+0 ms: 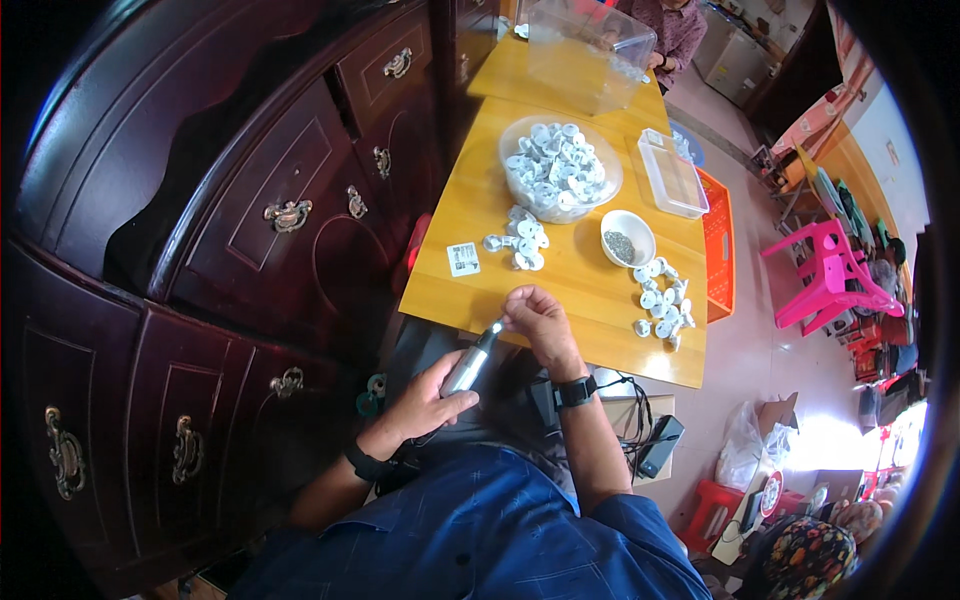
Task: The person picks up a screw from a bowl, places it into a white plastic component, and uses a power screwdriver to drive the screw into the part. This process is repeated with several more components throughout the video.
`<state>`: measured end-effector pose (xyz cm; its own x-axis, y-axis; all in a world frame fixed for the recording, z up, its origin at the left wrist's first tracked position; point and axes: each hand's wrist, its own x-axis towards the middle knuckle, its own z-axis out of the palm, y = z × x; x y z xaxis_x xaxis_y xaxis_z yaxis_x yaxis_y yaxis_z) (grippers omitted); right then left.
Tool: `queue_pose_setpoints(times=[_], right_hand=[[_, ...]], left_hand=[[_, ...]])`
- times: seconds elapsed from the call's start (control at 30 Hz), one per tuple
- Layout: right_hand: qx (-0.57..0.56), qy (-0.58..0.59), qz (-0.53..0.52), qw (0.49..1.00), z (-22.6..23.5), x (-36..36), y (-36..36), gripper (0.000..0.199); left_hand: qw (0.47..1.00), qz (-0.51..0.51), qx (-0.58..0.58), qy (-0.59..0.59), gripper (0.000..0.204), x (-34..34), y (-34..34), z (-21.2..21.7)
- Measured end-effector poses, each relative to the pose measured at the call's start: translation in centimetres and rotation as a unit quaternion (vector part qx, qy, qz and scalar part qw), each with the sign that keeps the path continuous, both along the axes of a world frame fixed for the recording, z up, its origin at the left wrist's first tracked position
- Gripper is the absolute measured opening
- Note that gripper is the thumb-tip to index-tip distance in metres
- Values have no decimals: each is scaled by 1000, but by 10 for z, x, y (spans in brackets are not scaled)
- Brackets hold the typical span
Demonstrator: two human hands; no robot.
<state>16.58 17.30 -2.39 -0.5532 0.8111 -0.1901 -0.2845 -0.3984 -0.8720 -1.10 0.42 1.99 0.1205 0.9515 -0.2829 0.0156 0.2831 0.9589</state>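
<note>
My left hand [422,408] is wrapped around a silver electric screwdriver [468,373], its tip pointing up and away from me over the table's near edge. At that tip, my right hand [543,325] has thumb and fingers pinched together; whatever small thing they hold is too small to make out. Beyond the hands lies a small pile of white plastic fittings [526,240]. More round white fittings [664,300] are scattered at the right edge. Between the piles, farther back, stands a white bowl [644,226] with small grey metal pieces, probably screws.
A clear round tub [611,188] heaped with white fittings stands on the wooden table [455,205]. Behind it are a large clear bin [590,65] and a person [672,30]. A shallow clear box [672,185] sits right. Dark cabinets [250,190] line the left; cables [632,415] lie below.
</note>
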Motion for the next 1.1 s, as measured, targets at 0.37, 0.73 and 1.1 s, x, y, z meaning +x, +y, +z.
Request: queue_pose_setpoints(times=[0.37,0.73,1.1], right_hand=[[-49,108,0,993,-9,-8,-3,7],[-83,70,2,994,-8,-18,-2,27],[60,-82,-94,990,-15,-13,28,30]], left_hand=[[989,13,-21,-145,57,-7,0,-8],[997,38,0,-66,58,-9,7,-10],[997,44,11,-55,58,-15,9,-11]])
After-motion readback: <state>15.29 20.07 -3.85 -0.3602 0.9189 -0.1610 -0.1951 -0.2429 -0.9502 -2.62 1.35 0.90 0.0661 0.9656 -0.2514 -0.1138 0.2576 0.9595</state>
